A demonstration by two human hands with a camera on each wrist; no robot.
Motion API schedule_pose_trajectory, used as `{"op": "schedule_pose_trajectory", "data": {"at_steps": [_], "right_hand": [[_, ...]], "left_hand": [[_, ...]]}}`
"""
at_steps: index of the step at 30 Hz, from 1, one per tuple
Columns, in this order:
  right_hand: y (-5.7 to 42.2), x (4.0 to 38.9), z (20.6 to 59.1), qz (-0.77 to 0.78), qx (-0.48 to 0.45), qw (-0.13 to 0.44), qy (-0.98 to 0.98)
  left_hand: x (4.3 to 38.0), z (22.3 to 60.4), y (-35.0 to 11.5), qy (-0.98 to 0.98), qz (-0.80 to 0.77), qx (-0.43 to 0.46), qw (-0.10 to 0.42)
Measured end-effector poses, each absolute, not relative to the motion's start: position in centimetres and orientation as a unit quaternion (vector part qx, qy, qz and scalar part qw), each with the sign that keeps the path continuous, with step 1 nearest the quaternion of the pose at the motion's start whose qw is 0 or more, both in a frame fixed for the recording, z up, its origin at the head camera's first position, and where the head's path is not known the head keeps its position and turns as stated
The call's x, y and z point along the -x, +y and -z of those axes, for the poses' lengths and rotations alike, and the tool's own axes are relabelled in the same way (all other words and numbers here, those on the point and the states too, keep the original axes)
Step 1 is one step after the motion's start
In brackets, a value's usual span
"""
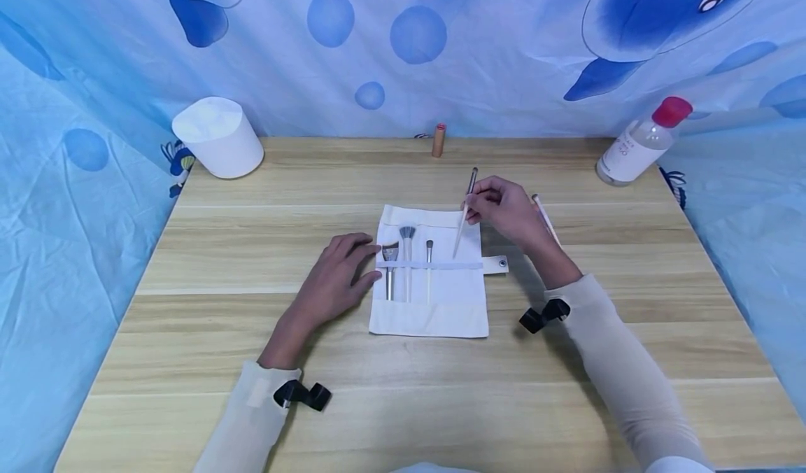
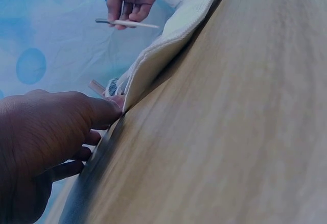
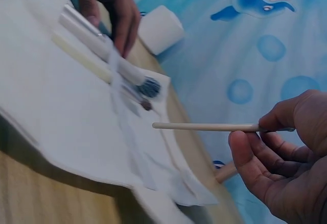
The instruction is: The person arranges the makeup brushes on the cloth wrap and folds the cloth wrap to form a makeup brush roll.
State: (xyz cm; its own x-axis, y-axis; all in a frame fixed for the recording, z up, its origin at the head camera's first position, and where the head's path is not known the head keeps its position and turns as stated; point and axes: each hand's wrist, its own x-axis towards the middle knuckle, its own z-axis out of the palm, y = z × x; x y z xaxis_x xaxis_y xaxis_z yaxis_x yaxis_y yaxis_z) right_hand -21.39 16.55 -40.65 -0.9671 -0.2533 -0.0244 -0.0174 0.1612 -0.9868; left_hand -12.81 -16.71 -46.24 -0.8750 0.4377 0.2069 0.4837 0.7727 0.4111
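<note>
My right hand [image 1: 506, 210] pinches a slim makeup brush [image 1: 464, 214] between thumb and fingers, above the upper right of a white cloth brush roll [image 1: 456, 319]. In the right wrist view the pale handle [image 3: 204, 127] points toward the roll. My left hand [image 1: 334, 277] rests at the roll's left edge, fingers spread and thumb tip [image 2: 116, 101] at the cloth. Under the roll's elastic band [image 1: 469, 266] lie three brushes: a wide one [image 1: 390, 252] at left, a fluffy one [image 1: 407, 249] beside it and a small one [image 1: 429, 256].
Another brush [image 1: 546, 221] lies on the table, partly behind my right hand. A snap tab [image 1: 495, 265] extends from the roll's right side. At the back stand a white paper roll [image 1: 220, 140], a brown tube [image 1: 439, 140] and a red-capped bottle [image 1: 639, 144].
</note>
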Motion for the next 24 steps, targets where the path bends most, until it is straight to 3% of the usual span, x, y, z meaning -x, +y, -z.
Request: {"op": "schedule_pose_trajectory", "data": {"at_steps": [24], "right_hand": [[13.9,20.6,43.5,0.587,0.084,0.176,0.786]], "left_hand": [[12.8,46.4,-16.8,-0.940,0.229,0.247,0.050]]}}
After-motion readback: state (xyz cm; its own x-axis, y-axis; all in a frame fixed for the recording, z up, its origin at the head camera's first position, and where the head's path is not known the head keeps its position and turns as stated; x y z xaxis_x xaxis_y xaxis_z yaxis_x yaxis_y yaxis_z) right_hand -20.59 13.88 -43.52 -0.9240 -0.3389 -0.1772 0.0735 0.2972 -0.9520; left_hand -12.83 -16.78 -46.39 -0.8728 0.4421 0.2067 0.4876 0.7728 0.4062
